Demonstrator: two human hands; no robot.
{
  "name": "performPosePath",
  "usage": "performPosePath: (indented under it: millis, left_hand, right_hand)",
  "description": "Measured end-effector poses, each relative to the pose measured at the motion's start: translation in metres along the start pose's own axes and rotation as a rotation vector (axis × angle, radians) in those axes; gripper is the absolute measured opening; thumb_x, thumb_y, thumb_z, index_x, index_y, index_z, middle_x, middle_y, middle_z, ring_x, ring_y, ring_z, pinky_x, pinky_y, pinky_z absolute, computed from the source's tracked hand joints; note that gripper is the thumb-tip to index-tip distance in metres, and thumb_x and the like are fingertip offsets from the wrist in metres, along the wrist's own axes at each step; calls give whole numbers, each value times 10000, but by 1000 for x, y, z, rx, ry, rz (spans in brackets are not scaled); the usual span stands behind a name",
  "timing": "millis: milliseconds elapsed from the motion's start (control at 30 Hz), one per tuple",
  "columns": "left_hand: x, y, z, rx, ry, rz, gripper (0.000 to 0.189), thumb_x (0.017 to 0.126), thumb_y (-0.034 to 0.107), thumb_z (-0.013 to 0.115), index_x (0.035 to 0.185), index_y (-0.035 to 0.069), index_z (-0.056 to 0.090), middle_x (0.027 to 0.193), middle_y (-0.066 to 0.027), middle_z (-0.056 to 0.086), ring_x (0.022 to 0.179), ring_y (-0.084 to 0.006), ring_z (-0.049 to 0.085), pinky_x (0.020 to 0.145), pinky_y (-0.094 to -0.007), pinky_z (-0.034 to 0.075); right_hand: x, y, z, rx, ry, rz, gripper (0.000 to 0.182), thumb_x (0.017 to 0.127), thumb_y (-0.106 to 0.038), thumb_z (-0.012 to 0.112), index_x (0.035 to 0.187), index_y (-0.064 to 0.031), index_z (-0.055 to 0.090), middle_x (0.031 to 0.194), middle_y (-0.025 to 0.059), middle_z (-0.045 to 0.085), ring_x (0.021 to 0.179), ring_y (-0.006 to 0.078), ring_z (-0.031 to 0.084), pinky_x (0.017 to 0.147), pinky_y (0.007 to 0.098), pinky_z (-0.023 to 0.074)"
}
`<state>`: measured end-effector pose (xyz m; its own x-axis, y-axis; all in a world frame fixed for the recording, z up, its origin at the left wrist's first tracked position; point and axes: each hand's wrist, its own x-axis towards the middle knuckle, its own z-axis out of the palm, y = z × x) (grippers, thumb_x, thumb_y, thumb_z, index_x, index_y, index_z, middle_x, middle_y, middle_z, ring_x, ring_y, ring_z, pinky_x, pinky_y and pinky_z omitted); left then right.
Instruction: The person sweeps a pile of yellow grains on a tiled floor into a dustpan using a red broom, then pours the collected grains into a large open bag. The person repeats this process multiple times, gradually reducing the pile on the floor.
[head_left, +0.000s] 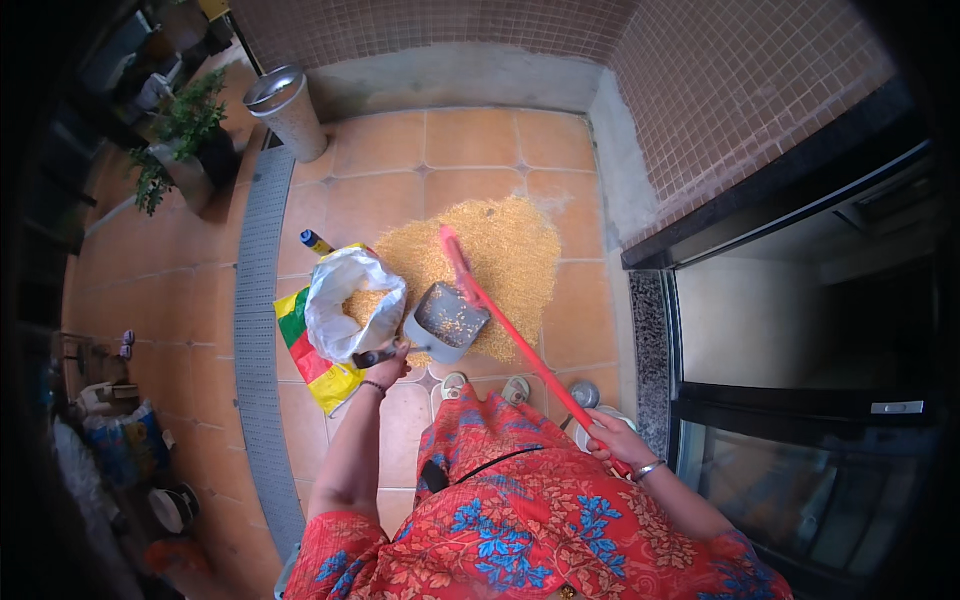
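Observation:
My left hand grips the handle of a grey dustpan, whose pan holds scattered yellow kernels. With my right hand I hold the red shaft of a broom. The broom's pinkish head is over a wide spread of yellow grain, which looks like corn kernels, and its lower end overlaps the dustpan's edge. Left of the dustpan stands a white woven sack, its mouth open, with kernels inside. A red, yellow and green bag lies against the sack.
A can with a blue cap is behind the sack. A metal bin and potted plants stand at the far left. A grey drain grate crosses the tiled floor. A dark-framed glass door is at right.

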<state>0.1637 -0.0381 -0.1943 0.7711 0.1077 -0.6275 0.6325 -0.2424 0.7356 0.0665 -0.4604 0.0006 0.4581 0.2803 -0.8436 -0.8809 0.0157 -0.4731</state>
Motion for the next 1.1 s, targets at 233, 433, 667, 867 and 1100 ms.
performPosePath:
  millis: [233,433,667,867,1100]
  left_hand:
    - [-154,51,-102,-424,165,-9,233,912,259,477,886,29,507,744,-124,623,628,-217,641,578,-328,553]
    - [-251,92,-141,-500,367,95,212,909,235,482,909,23,471,784,-159,627,653,-251,651,576,-359,561]
    - [-227,120,-111,-47,493,226,224,865,188,532,792,-22,564,714,-101,613,600,-162,616,563,-271,518]
    - [-129,93,-18,943,284,152,208,808,307,549,804,108,611,753,-150,627,752,-331,608,654,-436,471]
    - [-71,104,38,1346,19,82,209,819,271,492,894,150,644,873,-114,648,835,-274,628,685,-389,496]
  right_hand:
    - [12,-5,-8,37,80,-28,374,903,-138,423,1271,-135,360,635,0,419,450,62,369,389,210,332]
    - [47,-8,-21,38,19,35,373,904,-132,411,1270,-161,349,647,23,432,440,85,386,379,232,345]
    - [61,-11,-20,20,8,50,373,910,-148,408,1278,-147,343,653,24,436,444,77,383,387,217,340]
    - [62,-13,-27,68,-7,21,394,906,-147,409,1292,-134,329,653,16,434,448,73,383,390,214,336]
    - [63,-14,-27,-10,12,47,384,901,-138,409,1277,-122,336,648,7,425,449,71,383,391,225,337]
